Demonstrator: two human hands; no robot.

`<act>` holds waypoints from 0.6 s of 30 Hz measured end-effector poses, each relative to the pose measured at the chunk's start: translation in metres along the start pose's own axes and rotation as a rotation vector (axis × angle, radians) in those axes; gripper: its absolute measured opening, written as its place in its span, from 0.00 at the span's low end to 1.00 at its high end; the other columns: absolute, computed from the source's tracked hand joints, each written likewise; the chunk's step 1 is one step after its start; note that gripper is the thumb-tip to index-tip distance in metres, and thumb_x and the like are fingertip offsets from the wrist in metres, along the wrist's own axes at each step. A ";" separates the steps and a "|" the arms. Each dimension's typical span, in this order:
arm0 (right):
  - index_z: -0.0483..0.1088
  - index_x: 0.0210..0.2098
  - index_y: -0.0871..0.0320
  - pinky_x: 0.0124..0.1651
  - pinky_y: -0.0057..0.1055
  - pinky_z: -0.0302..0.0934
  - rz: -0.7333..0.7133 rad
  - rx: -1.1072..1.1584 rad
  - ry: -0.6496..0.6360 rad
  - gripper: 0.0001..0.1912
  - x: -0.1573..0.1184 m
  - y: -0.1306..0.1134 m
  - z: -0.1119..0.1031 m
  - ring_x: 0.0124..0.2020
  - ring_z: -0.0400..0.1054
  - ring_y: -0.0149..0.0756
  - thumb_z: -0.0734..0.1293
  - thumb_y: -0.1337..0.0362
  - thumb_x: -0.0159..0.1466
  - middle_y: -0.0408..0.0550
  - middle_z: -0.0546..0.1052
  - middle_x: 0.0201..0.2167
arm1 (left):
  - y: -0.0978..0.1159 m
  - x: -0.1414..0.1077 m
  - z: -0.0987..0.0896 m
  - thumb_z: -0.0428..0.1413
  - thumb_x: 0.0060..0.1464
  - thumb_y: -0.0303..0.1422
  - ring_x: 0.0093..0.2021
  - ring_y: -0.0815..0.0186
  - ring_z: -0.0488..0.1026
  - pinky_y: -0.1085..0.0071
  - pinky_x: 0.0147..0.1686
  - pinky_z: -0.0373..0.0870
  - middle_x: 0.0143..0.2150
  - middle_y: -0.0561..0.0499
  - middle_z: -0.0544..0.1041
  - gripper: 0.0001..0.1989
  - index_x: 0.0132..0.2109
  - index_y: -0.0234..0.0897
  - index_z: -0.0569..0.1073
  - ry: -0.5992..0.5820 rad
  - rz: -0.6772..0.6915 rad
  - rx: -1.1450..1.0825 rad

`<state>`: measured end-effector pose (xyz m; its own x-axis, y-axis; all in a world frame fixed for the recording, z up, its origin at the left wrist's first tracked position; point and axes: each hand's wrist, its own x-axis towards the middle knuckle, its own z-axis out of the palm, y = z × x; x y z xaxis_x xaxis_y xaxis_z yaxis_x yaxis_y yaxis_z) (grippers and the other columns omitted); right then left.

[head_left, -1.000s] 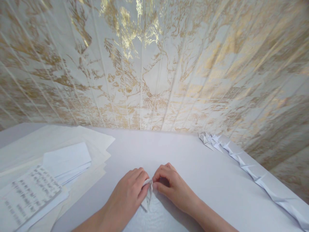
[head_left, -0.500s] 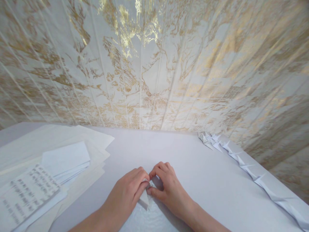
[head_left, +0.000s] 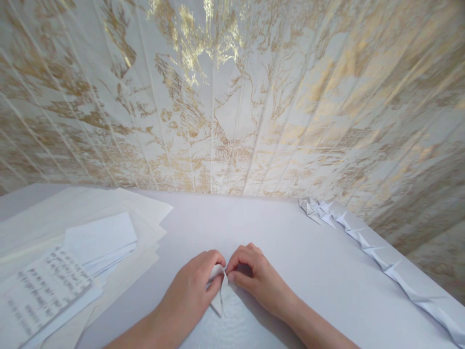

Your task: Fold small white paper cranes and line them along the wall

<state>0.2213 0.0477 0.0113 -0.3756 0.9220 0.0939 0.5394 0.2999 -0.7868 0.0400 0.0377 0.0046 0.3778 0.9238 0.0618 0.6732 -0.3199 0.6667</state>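
Observation:
A small folded white paper (head_left: 218,301) with a narrow pointed end stands between my hands near the front of the table. My left hand (head_left: 198,281) is closed on its left side, thumb against the near face and fingers curled behind. From the right, my right hand (head_left: 250,271) pinches the paper's upper edge between thumb and forefinger. Parts of the folds are hidden by my fingers. Under my hands lies a pale, glossy, wrinkled surface (head_left: 232,325).
Large off-white sheets (head_left: 145,208) lie at the left, with a stack of white paper squares (head_left: 101,237) and a sheet with handwriting (head_left: 47,291) on top. Several folded paper shapes (head_left: 374,252) line the table's right edge. A gold-patterned curtain (head_left: 225,111) hangs behind the table (head_left: 283,228).
My right thumb has risen and closed nearer the forefinger at the paper's top. More of the folded paper shows between my hands.

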 end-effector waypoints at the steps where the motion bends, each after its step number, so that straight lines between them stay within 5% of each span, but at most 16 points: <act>1: 0.74 0.28 0.56 0.49 0.37 0.53 -0.002 -0.003 0.003 0.08 0.000 0.000 0.001 0.40 0.64 0.38 0.69 0.76 0.58 0.41 0.75 0.30 | 0.001 0.000 0.000 0.47 0.54 0.24 0.39 0.61 0.73 0.66 0.41 0.65 0.36 0.52 0.74 0.08 0.38 0.41 0.68 0.003 -0.003 -0.001; 18: 0.74 0.31 0.55 0.47 0.36 0.53 -0.003 -0.045 0.003 0.03 -0.001 0.000 0.004 0.40 0.64 0.38 0.71 0.69 0.61 0.42 0.75 0.32 | -0.006 0.002 -0.001 0.48 0.53 0.24 0.36 0.63 0.72 0.70 0.38 0.64 0.33 0.54 0.73 0.07 0.35 0.41 0.67 0.015 0.018 -0.035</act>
<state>0.2185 0.0457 0.0086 -0.3753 0.9217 0.0979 0.5719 0.3134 -0.7581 0.0366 0.0416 0.0014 0.3798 0.9212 0.0849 0.6434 -0.3289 0.6913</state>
